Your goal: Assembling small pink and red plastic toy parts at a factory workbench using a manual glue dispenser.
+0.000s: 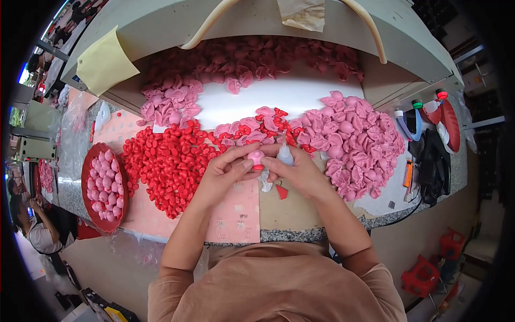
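Close in front of me, my left hand (229, 170) pinches a small round pink piece (256, 155) that has a red part at its lower side. My right hand (304, 174) grips a small translucent squeeze bottle (285, 155) with a thin tip pointing up. Both hands are nearly touching, and the right fingertips are beside the pink piece. Below them lie a crumpled white tissue (265, 181) and a red scrap (282, 191). A heap of glossy red pieces (169, 166) spreads by my left hand, and pink petal-shaped pieces (351, 142) are heaped beyond my right.
A red bowl (88, 206) of round pink pieces stands at the left. A pale grey hood (332, 27) arches over more pink pieces on a white surface (257, 104). Bottles with coloured caps (417, 105) and a black bag (433, 166) are at the right. Another person (45, 228) is far left.
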Demonstrator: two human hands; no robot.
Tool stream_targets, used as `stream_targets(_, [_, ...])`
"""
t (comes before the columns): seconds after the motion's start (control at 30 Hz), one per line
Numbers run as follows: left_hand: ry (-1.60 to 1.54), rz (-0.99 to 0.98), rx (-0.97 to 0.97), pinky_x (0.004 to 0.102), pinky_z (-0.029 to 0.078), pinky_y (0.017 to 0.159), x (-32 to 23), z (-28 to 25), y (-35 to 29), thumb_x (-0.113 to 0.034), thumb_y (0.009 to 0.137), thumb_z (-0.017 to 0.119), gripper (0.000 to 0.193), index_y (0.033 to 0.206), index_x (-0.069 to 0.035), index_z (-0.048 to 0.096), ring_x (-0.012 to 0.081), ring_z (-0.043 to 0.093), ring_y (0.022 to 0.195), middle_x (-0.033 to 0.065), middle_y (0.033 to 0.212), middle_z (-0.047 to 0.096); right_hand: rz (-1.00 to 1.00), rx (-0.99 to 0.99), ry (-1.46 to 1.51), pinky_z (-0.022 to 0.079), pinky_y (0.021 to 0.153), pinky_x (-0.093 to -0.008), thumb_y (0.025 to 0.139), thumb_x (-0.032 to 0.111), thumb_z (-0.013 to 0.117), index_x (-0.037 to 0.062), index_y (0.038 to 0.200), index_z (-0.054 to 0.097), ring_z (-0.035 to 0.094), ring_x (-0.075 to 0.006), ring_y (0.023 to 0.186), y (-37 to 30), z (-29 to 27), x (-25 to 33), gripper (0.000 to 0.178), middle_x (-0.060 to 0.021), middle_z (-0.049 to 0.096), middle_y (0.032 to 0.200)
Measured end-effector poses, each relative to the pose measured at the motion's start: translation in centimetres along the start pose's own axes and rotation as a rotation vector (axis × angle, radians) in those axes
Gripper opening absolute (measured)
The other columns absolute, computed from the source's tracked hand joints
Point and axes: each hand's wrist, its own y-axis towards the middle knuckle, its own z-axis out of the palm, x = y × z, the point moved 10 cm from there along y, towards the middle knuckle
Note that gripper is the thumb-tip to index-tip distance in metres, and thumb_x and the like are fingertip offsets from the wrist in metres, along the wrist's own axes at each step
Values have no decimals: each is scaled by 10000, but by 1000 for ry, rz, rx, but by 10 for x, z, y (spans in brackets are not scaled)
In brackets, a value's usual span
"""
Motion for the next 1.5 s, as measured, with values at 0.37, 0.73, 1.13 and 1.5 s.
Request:
stream_targets(0.37, [-12, -1, -35, 346, 506, 882, 5, -5, 1, -66, 880, 556, 365, 1239, -42, 501, 175, 556, 1054, 71, 1175, 554, 34, -10, 28, 454, 611, -219, 868, 164, 600, -14, 1124, 569, 534, -62, 665, 1, 0, -5, 313, 0, 562, 796])
stream_targets(0.73, [-24, 6, -47, 339, 508, 877, 6, -5, 1, -81, 874, 572, 363, 1230, -47, 513, 168, 563, 1036, 63, 1147, 571, 60, -18, 67, 462, 613, -224, 868, 165, 602, -12, 1105, 579, 541, -70, 672, 1, 0, -7, 296, -11, 574, 809])
stream_targets(1.13, [-23, 1, -67, 334, 510, 874, 8, -7, 1, -80, 873, 573, 350, 1219, -52, 526, 161, 569, 1015, 57, 1123, 582, 49, -33, 63, 458, 609, -223, 863, 157, 611, -5, 1083, 589, 546, -72, 667, 2, -3, -9, 274, -12, 578, 795])
stream_targets(1.5, [4, 28, -63, 323, 509, 869, 7, -5, 2, -81, 875, 571, 347, 1218, -50, 526, 156, 569, 1014, 61, 1130, 583, 26, -39, 47, 458, 616, -222, 856, 163, 622, 0, 1072, 593, 548, -75, 679, 2, -3, -9, 272, -11, 580, 807])
